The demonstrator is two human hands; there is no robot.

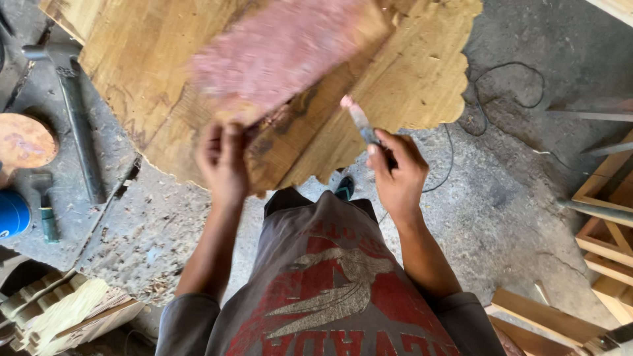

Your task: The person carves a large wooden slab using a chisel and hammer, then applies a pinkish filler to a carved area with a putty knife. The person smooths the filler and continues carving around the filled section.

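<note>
head view, left hand (223,161) gripping wooden board (277,86) edge, right hand (395,175) holding brush (361,122)

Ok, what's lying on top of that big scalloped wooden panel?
A blurred pinkish-red block lies across the wooden panel, with the left hand gripping its near end. The panel's surface beneath the block is covered, so it cannot be seen. The right hand holds a small tool.

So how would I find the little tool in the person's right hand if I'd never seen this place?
Start at the big scalloped-edged wooden board filling the top of the view. Below its lower edge, the right hand holds a thin, blade-like tool with a pinkish tip, pointing up at the board. The left hand grips a much wider, blurry pink slab instead.
</note>
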